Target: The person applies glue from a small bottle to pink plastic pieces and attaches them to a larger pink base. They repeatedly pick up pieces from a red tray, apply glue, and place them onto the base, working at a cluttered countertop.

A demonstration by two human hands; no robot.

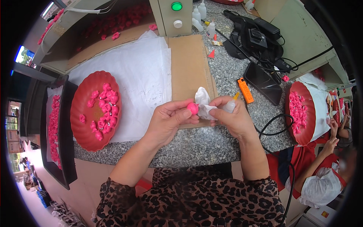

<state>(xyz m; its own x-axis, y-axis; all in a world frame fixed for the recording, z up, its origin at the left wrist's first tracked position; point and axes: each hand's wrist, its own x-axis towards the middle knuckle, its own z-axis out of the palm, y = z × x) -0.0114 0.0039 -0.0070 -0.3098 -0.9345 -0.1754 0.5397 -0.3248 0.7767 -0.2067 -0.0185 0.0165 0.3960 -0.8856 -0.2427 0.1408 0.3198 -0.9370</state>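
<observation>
My left hand pinches a small glossy pink piece between thumb and fingers. Crumpled white tissue is gripped in my right hand, its folds touching or nearly touching the pink piece. Tucked in that same hand is a small whitish squeeze bottle with a yellow tip. Both hands are over the near edge of a cardboard sheet. To their left, a red scalloped tray holds several similar pink pieces, whose exact kind is too small to tell.
White paper lies beside the cardboard. A black tray of pink pieces stands far left. Right of my hands are an orange cutter-like tool, a black phone and a cable. A co-worker sits at right near another red tray.
</observation>
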